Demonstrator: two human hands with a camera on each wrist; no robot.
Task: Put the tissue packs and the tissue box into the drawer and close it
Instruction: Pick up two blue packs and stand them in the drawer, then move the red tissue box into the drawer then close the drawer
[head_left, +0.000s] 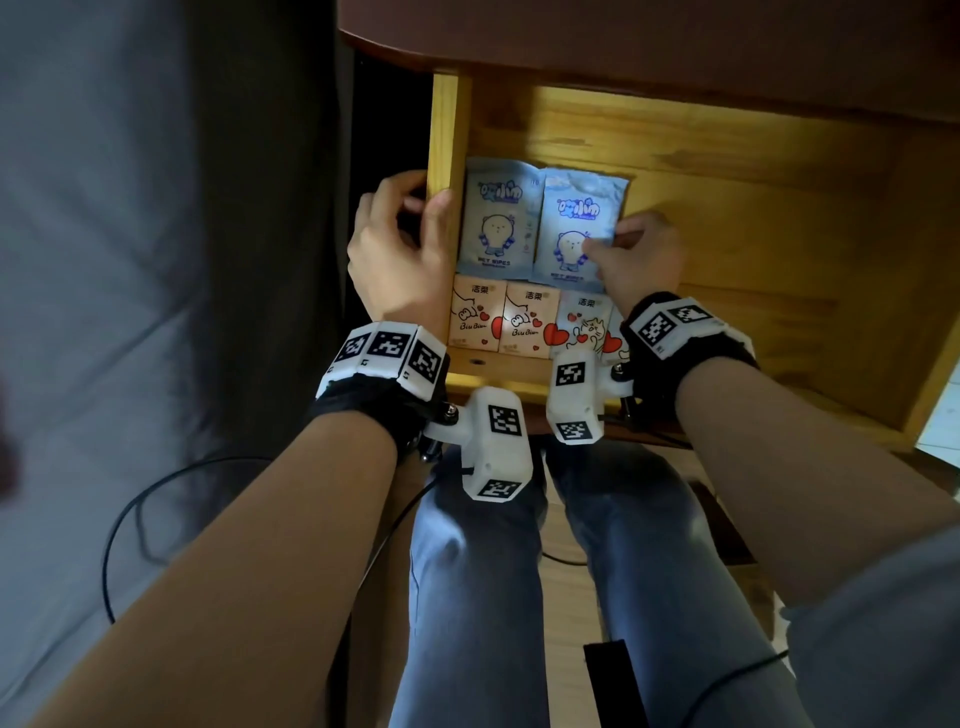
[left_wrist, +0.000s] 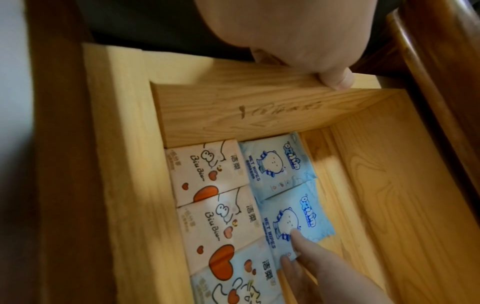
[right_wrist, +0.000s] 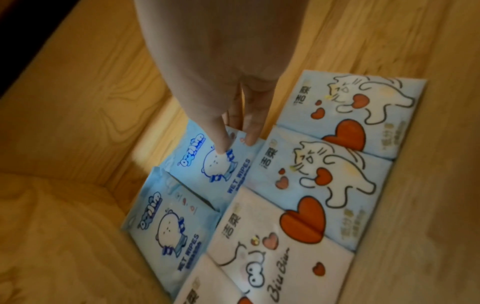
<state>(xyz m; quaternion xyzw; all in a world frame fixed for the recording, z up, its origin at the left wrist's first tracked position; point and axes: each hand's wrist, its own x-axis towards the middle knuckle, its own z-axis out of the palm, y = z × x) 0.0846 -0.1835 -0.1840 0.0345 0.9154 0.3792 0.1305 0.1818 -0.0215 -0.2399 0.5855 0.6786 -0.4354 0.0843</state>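
Observation:
The wooden drawer (head_left: 444, 130) stands pulled out. On its floor lie two blue wet wipes packs side by side, the left one (head_left: 496, 223) against the left wall. In front of them is a row of several tissue packs (head_left: 527, 325) with heart prints. My left hand (head_left: 431, 223) grips the drawer's left wall, thumb inside. My right hand (head_left: 605, 244) pinches the right wet wipes pack (head_left: 576, 218) at its right edge, thumb on top. In the right wrist view that pack (right_wrist: 215, 164) lies under my fingertips (right_wrist: 223, 146), beside the tissue packs (right_wrist: 324, 185). The left wrist view shows the same pack (left_wrist: 293, 216).
The drawer's right half shows bare wood floor (head_left: 753, 234). A dark tabletop (head_left: 623, 31) overhangs the drawer's back. My legs in jeans (head_left: 467, 571) are under the drawer front. A black cable (head_left: 130, 519) trails on the left by grey fabric (head_left: 104, 208).

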